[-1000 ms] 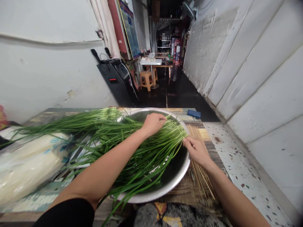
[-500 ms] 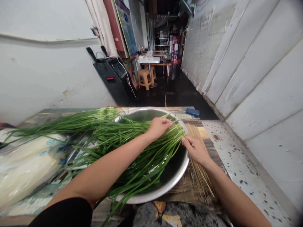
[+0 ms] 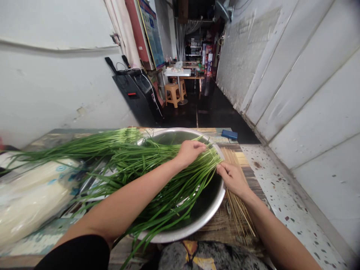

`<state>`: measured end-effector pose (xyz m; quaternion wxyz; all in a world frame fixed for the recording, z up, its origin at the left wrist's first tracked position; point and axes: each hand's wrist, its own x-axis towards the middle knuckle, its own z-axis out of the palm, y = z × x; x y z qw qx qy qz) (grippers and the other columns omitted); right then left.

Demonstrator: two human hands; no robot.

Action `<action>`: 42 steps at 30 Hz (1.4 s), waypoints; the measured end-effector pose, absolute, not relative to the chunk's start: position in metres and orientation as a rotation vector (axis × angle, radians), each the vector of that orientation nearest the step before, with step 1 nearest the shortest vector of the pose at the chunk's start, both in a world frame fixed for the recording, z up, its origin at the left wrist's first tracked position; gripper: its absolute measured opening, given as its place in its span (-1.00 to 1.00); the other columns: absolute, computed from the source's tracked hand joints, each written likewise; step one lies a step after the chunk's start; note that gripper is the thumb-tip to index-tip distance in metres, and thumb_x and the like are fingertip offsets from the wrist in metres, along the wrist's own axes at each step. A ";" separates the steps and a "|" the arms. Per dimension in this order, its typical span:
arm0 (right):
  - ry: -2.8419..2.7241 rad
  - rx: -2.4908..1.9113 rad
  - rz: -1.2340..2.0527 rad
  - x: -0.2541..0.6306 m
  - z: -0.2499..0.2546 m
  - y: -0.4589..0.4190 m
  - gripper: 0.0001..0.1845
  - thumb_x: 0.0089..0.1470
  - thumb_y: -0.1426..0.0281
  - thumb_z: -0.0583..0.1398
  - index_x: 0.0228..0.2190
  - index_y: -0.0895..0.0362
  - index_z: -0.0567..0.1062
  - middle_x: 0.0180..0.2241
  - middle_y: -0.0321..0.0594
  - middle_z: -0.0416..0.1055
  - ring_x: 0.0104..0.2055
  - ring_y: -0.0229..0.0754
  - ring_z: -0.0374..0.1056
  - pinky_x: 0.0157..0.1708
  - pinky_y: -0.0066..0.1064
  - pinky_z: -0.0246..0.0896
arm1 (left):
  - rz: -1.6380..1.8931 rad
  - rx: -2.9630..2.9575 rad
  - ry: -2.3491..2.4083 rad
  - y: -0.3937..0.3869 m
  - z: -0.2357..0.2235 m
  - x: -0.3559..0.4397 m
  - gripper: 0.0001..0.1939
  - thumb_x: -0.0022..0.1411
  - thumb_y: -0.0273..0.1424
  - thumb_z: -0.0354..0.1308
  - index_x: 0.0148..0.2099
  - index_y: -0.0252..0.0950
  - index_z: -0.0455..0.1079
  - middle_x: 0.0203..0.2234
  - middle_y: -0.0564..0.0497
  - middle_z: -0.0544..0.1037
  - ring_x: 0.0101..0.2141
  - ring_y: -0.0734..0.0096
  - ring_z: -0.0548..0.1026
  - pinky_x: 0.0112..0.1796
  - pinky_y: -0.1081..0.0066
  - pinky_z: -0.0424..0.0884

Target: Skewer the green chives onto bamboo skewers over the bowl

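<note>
A large bundle of green chives (image 3: 157, 180) lies across a wide metal bowl (image 3: 194, 228), pale stem ends to the right and leaves trailing over the left and front rim. My left hand (image 3: 191, 152) reaches over the bundle, thumb and fingers pinched on stems near their cut ends. At the bowl's right rim my right hand (image 3: 233, 176) is closed, its fingertips against the outermost stem ends. Whatever sits inside its fingers is hidden. Thin bamboo skewers (image 3: 239, 210) lie on the table beside the bowl, partly under my right hand and forearm.
Another chive bundle (image 3: 92, 144) rests left of the bowl, behind a clear plastic bag with pale contents (image 3: 36, 198). A small blue box (image 3: 229, 134) sits at the table's far right edge. Beyond stand a black machine (image 3: 137, 97), stools (image 3: 172, 93) and a white table (image 3: 177, 72).
Both hands keep nearly the same place on the stems. The whole view has shifted very slightly; nothing has visibly been picked up or let go.
</note>
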<state>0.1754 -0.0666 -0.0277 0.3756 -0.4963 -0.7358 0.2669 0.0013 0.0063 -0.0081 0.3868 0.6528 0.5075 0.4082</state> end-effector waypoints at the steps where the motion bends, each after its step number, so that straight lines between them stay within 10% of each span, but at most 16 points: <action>1: -1.882 -1.270 0.685 0.175 -0.027 -0.067 -0.64 0.15 0.31 -0.03 -0.65 0.12 0.17 -0.61 -0.32 0.12 -0.52 -0.28 0.10 -0.50 -0.44 -0.02 | 1.042 1.663 1.287 0.007 -0.008 0.001 -0.82 -0.01 -0.39 0.20 -0.35 -0.38 0.54 -0.45 -0.06 0.59 -0.36 0.35 0.51 -0.22 0.38 0.38; 22: -1.900 -1.297 0.658 0.175 -0.028 -0.066 -0.62 0.15 0.28 -0.04 -0.65 0.11 0.14 -0.62 -0.32 0.12 -0.51 -0.27 0.11 -0.49 -0.43 -0.01 | 0.678 2.353 1.671 0.032 0.017 -0.042 -0.71 0.12 -0.43 0.08 -0.12 -0.27 0.51 -0.17 -0.10 0.54 -0.12 0.19 0.43 -0.07 0.28 0.24; 30: -1.906 -1.292 0.653 0.176 -0.027 -0.066 -0.63 0.15 0.29 -0.04 -0.66 0.11 0.14 -0.63 -0.33 0.10 -0.53 -0.27 0.10 -0.50 -0.44 -0.02 | 0.374 2.493 1.727 0.037 -0.006 -0.045 -0.85 0.05 -0.37 0.14 -0.36 -0.26 0.54 -0.35 -0.14 0.54 -0.22 0.14 0.41 -0.12 0.20 0.13; 42: -1.891 -1.294 0.681 0.175 -0.027 -0.066 -0.64 0.16 0.29 -0.04 -0.64 0.11 0.15 -0.60 -0.31 0.14 -0.50 -0.26 0.12 -0.48 -0.43 0.01 | 0.800 2.196 1.510 0.018 0.012 -0.028 -0.78 0.09 -0.40 0.05 -0.35 -0.30 0.54 -0.48 -0.02 0.57 -0.43 0.36 0.45 -0.30 0.42 0.29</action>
